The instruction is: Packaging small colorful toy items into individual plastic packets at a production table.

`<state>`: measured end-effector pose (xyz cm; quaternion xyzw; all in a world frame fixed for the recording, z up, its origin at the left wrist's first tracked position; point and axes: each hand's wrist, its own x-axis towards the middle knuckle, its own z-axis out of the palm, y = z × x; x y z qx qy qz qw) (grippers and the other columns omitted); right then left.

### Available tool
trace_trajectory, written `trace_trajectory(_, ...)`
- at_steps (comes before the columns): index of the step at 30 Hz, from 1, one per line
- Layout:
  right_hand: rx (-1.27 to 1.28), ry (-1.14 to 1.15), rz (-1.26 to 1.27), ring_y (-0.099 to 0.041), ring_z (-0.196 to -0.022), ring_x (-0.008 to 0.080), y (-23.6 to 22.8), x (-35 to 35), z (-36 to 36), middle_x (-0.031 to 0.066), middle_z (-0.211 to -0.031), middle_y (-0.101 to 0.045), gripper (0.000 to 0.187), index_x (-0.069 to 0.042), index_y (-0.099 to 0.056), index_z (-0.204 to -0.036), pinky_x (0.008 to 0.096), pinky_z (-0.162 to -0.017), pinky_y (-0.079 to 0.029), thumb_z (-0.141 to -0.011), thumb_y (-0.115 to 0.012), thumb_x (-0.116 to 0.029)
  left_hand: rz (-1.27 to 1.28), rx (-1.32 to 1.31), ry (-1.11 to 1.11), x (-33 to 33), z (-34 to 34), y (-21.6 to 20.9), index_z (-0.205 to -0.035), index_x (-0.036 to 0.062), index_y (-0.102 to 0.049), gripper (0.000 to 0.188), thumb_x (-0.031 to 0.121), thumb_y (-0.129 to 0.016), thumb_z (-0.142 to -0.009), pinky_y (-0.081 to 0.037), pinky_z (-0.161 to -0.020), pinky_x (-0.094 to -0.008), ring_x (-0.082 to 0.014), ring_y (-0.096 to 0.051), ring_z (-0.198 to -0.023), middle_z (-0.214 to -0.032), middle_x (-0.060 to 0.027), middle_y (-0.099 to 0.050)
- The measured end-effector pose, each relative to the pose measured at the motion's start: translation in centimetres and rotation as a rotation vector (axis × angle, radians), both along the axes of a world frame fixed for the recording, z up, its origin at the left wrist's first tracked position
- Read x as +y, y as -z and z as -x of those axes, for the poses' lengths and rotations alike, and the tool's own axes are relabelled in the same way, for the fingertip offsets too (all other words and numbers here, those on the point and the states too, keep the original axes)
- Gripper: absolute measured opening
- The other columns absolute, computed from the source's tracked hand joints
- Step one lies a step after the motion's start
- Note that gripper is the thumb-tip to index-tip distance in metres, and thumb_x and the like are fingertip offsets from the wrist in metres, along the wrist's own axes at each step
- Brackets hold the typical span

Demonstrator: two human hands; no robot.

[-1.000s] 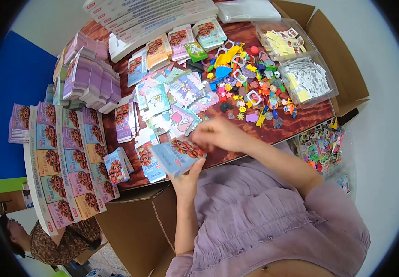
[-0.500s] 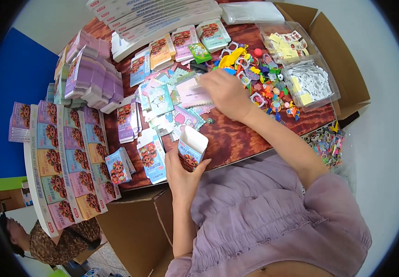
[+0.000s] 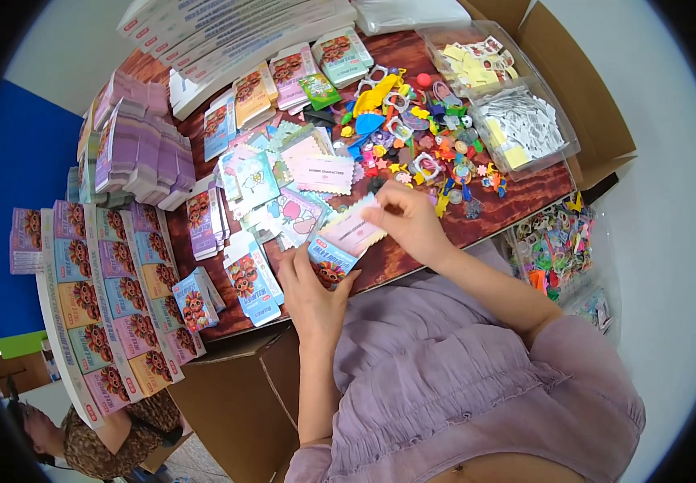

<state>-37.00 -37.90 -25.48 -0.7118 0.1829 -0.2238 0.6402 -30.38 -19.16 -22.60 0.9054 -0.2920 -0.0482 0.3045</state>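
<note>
My left hand (image 3: pixel 312 291) grips a small blue printed carton (image 3: pixel 333 261) near the table's front edge, thumb on one side and fingers on the other. Between the thumb and fingers of my right hand (image 3: pixel 409 219) is a pale pink card with scalloped edges (image 3: pixel 354 231). The card lies over the carton's top and hides its opening; I cannot tell whether it is partly inside. Just beyond is a loose pile of similar cards (image 3: pixel 253 179). A heap of small colourful plastic trinkets (image 3: pixel 428 133) spreads to the right of that pile.
Flattened cartons (image 3: pixel 253 278) lie left of my hand, with purple carton stacks (image 3: pixel 142 153) behind. Display trays of cartons (image 3: pixel 110 298) line the left edge. Clear tubs (image 3: pixel 553 157) of small slips stand at the right, beside a cardboard box (image 3: pixel 585 88). Another person (image 3: pixel 82 435) is at lower left.
My right hand has come back from the card pile toward me, bringing a pink card to the carton. My left hand still holds the carton. The whole view has shifted slightly.
</note>
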Motion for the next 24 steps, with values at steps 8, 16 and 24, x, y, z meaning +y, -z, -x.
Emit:
trace_trajectory(8,-0.033,-0.135,0.393,-0.048,-0.109,0.0281,-2.7,-0.8,1.5,0.0108,-0.122,-0.059,0.027,0.0,-0.05,-0.072,0.0392,-0.094,-0.039,-0.08,-0.073,-0.011,-0.036,-0.029,0.017,0.8,0.3,-0.6,-0.133,0.0,-0.046,0.082,0.012,-0.089,-0.064,-0.044,-0.099,-0.045,-0.0403,-0.049,-0.122,-0.13,-0.0208,-0.047)
trace_trajectory(16,-0.005,-0.156,0.452,-0.049,-0.112,0.0305,-3.3,-1.1,1.6,0.0127,-0.125,-0.058,0.027,0.002,-0.05,-0.072,0.0407,-0.095,-0.039,-0.081,-0.072,-0.012,0.018,-0.022,0.038,0.9,0.8,-0.5,-0.134,0.0017,-0.046,0.085,0.009,-0.089,-0.061,-0.044,-0.1,-0.0423,-0.0383,-0.05,-0.12,-0.129,-0.0193,-0.047)
trace_trajectory(24,0.025,-0.296,0.465,-0.048,-0.115,0.0337,-2.2,-0.2,1.4,0.0141,-0.125,-0.058,0.017,0.001,-0.062,-0.081,0.044,-0.098,-0.039,-0.081,-0.07,-0.014,0.044,0.022,0.176,-0.3,1.4,-0.8,-0.132,0.0022,-0.048,0.084,0.011,-0.09,-0.06,-0.045,-0.097,-0.043,-0.0375,-0.051,-0.117,-0.126,-0.0187,-0.048)
